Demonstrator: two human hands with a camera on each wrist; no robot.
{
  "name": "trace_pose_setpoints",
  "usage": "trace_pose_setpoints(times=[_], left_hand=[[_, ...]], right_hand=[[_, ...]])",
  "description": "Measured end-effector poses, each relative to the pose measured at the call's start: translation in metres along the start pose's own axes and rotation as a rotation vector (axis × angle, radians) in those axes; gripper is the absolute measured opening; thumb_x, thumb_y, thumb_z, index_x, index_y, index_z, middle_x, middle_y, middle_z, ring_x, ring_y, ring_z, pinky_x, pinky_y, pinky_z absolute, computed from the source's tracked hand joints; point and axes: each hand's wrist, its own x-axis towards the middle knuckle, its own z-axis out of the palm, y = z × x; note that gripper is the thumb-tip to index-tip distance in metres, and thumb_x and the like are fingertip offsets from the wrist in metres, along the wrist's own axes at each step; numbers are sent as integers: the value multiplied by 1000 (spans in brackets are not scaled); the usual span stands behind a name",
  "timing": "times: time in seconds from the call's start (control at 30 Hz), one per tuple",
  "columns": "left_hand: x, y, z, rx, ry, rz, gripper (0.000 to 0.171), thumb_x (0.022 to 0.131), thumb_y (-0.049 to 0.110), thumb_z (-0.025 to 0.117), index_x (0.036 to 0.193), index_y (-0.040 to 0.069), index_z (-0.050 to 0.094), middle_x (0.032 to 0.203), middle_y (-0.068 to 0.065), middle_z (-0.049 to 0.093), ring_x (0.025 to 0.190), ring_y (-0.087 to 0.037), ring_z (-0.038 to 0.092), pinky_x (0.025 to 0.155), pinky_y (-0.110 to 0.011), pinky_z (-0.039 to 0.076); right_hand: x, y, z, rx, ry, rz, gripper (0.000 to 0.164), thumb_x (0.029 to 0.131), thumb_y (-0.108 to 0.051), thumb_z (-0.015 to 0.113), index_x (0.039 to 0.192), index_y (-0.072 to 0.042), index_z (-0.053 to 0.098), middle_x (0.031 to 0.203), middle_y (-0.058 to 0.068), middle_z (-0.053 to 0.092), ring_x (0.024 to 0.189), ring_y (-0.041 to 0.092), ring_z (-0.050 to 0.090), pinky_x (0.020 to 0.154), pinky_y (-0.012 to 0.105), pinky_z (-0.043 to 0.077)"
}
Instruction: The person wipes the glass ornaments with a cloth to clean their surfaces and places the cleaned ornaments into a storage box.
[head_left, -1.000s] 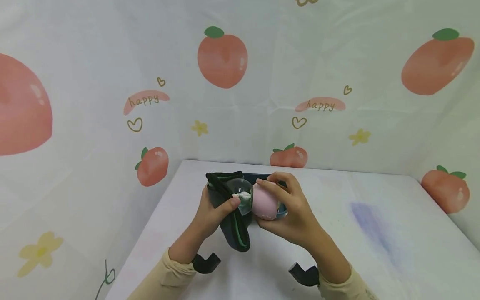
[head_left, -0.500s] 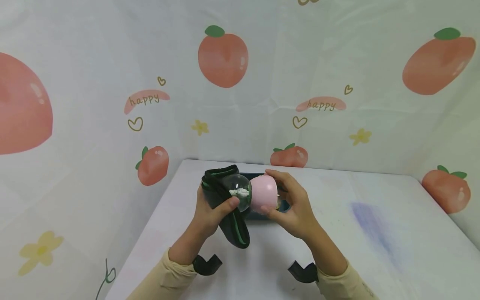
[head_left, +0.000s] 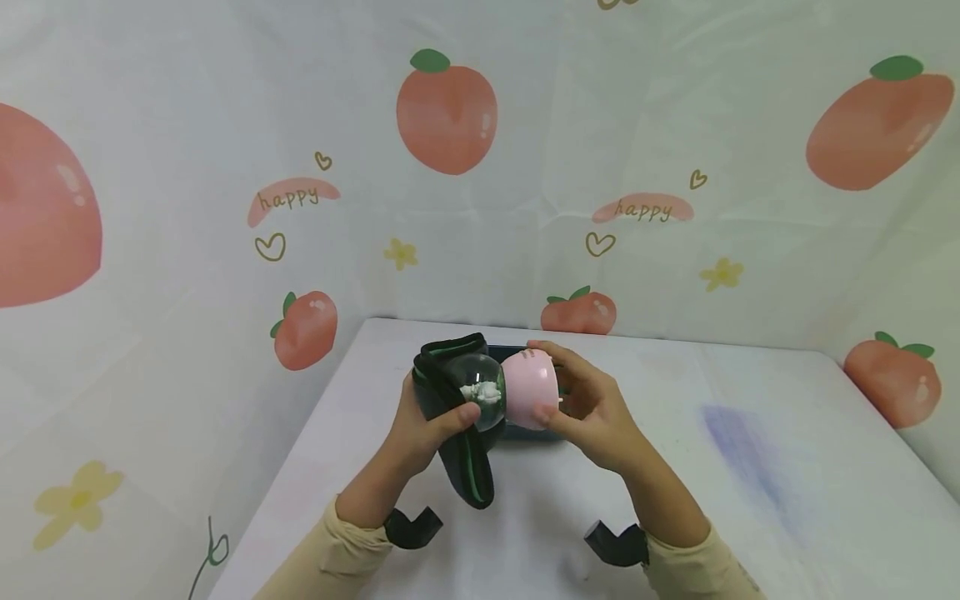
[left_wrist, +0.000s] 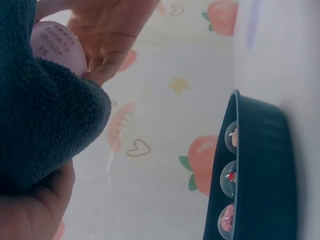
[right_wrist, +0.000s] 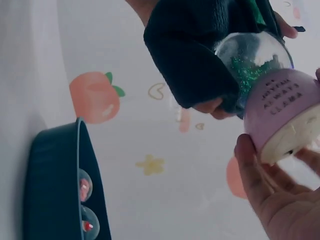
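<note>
A snow globe (head_left: 529, 390) with a pink base lies sideways in the air between my two hands, its clear dome to the left. White figures inside the dome show in the head view. My left hand (head_left: 424, 423) holds a dark green cloth (head_left: 471, 471) against the dome, its thumb on the glass. My right hand (head_left: 603, 412) grips the pink base, thumb at the near side and fingers at the far side. Printed lettering and a pale underside appear on the base (right_wrist: 280, 112) in the right wrist view. The cloth (left_wrist: 45, 120) hides most of the globe in the left wrist view.
A dark blue-green bin (left_wrist: 267, 165) stands on the white table (head_left: 712, 483) behind and below my hands. Several other snow globes (left_wrist: 228, 178) sit in it, their domes showing above its rim. A patterned curtain (head_left: 510, 250) hangs behind the table.
The globe has turned in my hands, and lettering now shows at the top of its base. My right hand has shifted its grip, its thumb now on the near side. The cloth stays on the dome.
</note>
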Motion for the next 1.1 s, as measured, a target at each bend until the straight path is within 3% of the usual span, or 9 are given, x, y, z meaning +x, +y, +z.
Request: trace_pose_setpoints(times=[0.3, 0.4, 0.5, 0.63, 0.73, 0.87, 0.97, 1.1], left_hand=[[-1, 5, -1, -2, -39, -102, 79, 85, 55, 82, 138, 1, 59, 115, -2, 71, 102, -15, 67, 88, -36, 63], [-1, 7, -1, -12, -49, -104, 77, 85, 54, 83, 137, 3, 61, 115, -1, 72, 102, -15, 68, 87, -37, 64], [0, 8, 1, -37, -50, -84, 76, 84, 53, 84, 136, 2, 62, 115, -1, 73, 101, -14, 68, 86, -37, 64], [-1, 10, 3, 25, -36, 4, 79, 84, 59, 83, 137, 4, 61, 118, -11, 72, 105, -15, 68, 89, -37, 63], [-1, 9, 4, 78, -18, 75, 83, 83, 63, 82, 138, 5, 61, 120, -18, 71, 109, -17, 68, 91, -38, 62], [-1, 7, 4, 71, 4, 114, 85, 84, 62, 82, 138, 1, 60, 121, -12, 72, 111, -16, 67, 93, -36, 61], [-1, 5, 4, 75, 10, 121, 85, 83, 62, 83, 137, 0, 60, 121, -8, 72, 111, -15, 68, 94, -35, 61], [0, 4, 5, 91, -4, 98, 83, 81, 62, 85, 135, 3, 61, 117, -11, 71, 108, -16, 69, 91, -36, 62]], right_hand=[[0, 0, -9, 16, -86, -257, 90, 67, 26, 83, 149, 13, 48, 153, 22, 50, 143, 26, 49, 108, 36, 57], [1, -2, -11, 27, -101, -281, 91, 65, 27, 84, 148, 13, 49, 154, 22, 49, 145, 26, 48, 109, 37, 56], [2, -1, -10, 14, -98, -261, 90, 68, 23, 85, 149, 12, 48, 151, 21, 51, 138, 24, 51, 106, 36, 58], [2, 3, -9, 42, -101, -213, 77, 89, -5, 84, 152, 12, 43, 152, 17, 52, 134, 23, 55, 102, 34, 59], [1, 6, -9, 58, -89, -146, 78, 100, -35, 74, 154, 11, 41, 152, 11, 56, 131, 22, 59, 96, 33, 60], [0, 5, -9, 19, -48, -15, 77, 104, -56, 59, 152, 3, 48, 139, 0, 63, 115, 17, 68, 82, 32, 63], [-1, 3, -9, -10, -10, 66, 68, 106, -56, 55, 143, 1, 57, 123, -3, 68, 99, 12, 68, 68, 29, 60], [-1, 0, -8, 2, 22, 128, 46, 107, -34, 58, 132, 5, 62, 113, -2, 70, 93, 11, 66, 70, 26, 59]])
